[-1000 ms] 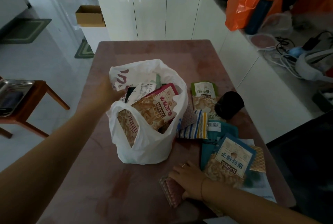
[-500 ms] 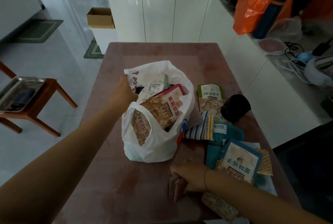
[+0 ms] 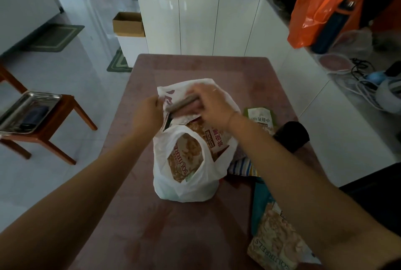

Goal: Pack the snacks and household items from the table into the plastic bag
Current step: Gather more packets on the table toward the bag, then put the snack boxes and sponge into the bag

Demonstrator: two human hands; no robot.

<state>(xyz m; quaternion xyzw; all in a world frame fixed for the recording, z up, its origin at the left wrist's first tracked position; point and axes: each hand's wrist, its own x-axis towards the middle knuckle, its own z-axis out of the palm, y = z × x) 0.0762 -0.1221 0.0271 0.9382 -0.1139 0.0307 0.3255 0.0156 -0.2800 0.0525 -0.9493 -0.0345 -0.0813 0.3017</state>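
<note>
You are gripping a flat packet (image 3: 184, 104), blurred here, in your right hand (image 3: 213, 104), fingers curled round it, right above the mouth of the plastic bag (image 3: 184, 191). Your left hand (image 3: 149, 113) is pinching the bag's left rim. Snack packs (image 3: 184, 157) are already crowding the bag, so you are best tilting the packet edge-down and sliding it in behind them while pulling the rim taut. A green pouch (image 3: 260, 117), black roll (image 3: 293, 135) and striped packet (image 3: 243, 167) are waiting just right of the bag.

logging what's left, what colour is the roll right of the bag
Black. The roll shows best in the head view.
</note>
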